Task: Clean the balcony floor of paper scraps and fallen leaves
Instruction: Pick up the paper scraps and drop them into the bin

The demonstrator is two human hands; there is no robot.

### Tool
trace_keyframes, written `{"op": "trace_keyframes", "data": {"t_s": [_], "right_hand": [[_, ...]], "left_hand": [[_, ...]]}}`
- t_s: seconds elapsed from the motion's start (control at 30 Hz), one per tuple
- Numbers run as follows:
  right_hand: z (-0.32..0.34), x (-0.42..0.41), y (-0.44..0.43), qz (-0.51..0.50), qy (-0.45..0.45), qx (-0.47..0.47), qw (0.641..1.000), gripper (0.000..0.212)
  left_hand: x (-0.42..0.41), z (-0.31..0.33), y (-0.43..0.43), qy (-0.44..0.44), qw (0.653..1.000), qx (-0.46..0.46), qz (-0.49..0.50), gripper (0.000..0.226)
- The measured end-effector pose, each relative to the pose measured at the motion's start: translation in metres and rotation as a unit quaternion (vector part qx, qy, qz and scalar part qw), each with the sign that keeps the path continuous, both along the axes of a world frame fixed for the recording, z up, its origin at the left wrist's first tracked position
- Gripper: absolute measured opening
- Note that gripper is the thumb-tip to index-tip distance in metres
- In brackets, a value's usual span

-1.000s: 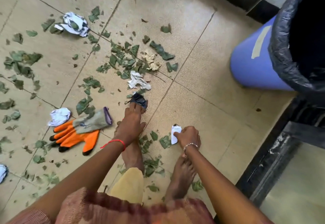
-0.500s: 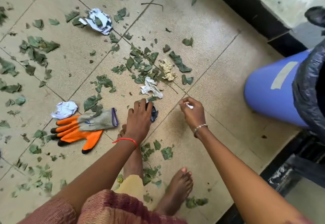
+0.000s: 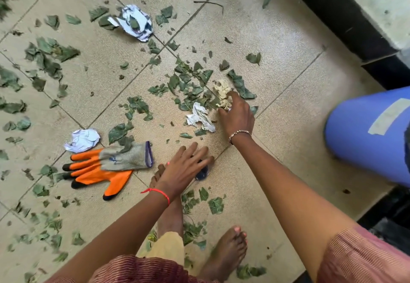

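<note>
Green leaf pieces [image 3: 188, 87] and paper scraps litter the beige tiled floor [image 3: 277, 45]. My right hand [image 3: 238, 115] reaches forward, and its fingers and thumb curl round a beige crumpled paper [image 3: 221, 92]. Just left of that hand lies a white crumpled scrap [image 3: 199, 117]. My left hand [image 3: 186, 167] is lower, fingers straight, lying flat over a dark blue scrap [image 3: 203, 174] that shows at its right edge. Further crumpled papers lie at the far left [image 3: 135, 21] and beside the gloves [image 3: 83, 140].
A pair of orange and grey work gloves [image 3: 104, 168] lies on the floor to the left. A blue bin [image 3: 372, 136] stands at the right. A black skirting [image 3: 332, 11] runs along the wall at the upper right. My bare feet [image 3: 224, 249] stand among leaves.
My right hand has moved up and forward from beside my foot, past the white scrap, to the beige crumpled paper. The view has shifted forward. My left hand stays over the dark scrap.
</note>
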State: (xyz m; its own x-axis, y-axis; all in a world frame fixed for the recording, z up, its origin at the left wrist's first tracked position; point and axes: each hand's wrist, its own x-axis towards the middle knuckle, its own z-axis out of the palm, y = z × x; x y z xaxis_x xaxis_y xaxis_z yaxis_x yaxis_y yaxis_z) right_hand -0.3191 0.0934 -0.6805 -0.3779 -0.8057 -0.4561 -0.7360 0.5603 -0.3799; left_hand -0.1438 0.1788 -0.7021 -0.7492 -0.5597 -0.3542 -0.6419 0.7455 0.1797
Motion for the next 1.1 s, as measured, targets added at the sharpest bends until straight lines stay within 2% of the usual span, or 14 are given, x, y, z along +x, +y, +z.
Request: {"op": "trace_keyframes", "data": {"t_s": [0.13, 0.23, 0.33, 0.43, 0.5, 0.6, 0.67, 0.77, 0.87, 0.93, 1.1], "right_hand": [[0.000, -0.002, -0.009, 0.002, 0.017, 0.007, 1.000, 0.030], [0.001, -0.008, -0.007, -0.062, -0.031, -0.066, 0.995, 0.027], [0.009, -0.016, 0.001, -0.151, -0.064, -0.123, 0.979, 0.008], [0.016, -0.020, 0.009, -0.240, -0.079, -0.149, 0.956, 0.017], [0.020, -0.017, 0.014, -0.234, -0.087, -0.141, 0.958, 0.016], [0.018, -0.010, 0.021, -0.171, -0.083, -0.081, 0.979, 0.011], [0.014, -0.008, 0.023, -0.137, -0.058, -0.050, 0.988, 0.009], [0.010, -0.007, 0.025, -0.136, -0.049, -0.038, 0.989, 0.011], [0.009, -0.007, 0.026, -0.127, -0.055, -0.033, 0.990, 0.012], [0.010, -0.009, 0.026, -0.110, -0.052, -0.027, 0.992, 0.013], [0.014, -0.013, 0.027, -0.087, -0.046, -0.028, 0.995, 0.013]], "left_hand": [[-0.005, -0.002, -0.009, 0.025, 0.999, 0.039, -0.006, 0.029], [-0.005, 0.006, -0.019, 0.072, 0.988, 0.110, 0.075, 0.013], [-0.008, 0.019, -0.032, 0.112, 0.942, 0.215, 0.232, 0.010], [-0.014, 0.032, -0.047, 0.212, 0.864, 0.230, 0.394, 0.013], [-0.019, 0.036, -0.057, 0.219, 0.844, 0.213, 0.442, 0.016], [-0.026, 0.037, -0.070, 0.105, 0.856, 0.154, 0.483, 0.042], [-0.033, 0.038, -0.076, 0.048, 0.871, 0.145, 0.466, 0.045], [-0.042, 0.032, -0.080, -0.035, 0.922, 0.098, 0.374, 0.046], [-0.049, 0.023, -0.084, -0.074, 0.958, 0.047, 0.274, 0.049], [-0.051, 0.018, -0.088, -0.100, 0.969, 0.039, 0.224, 0.047], [-0.049, 0.023, -0.096, -0.145, 0.975, 0.032, 0.167, 0.023]]}}
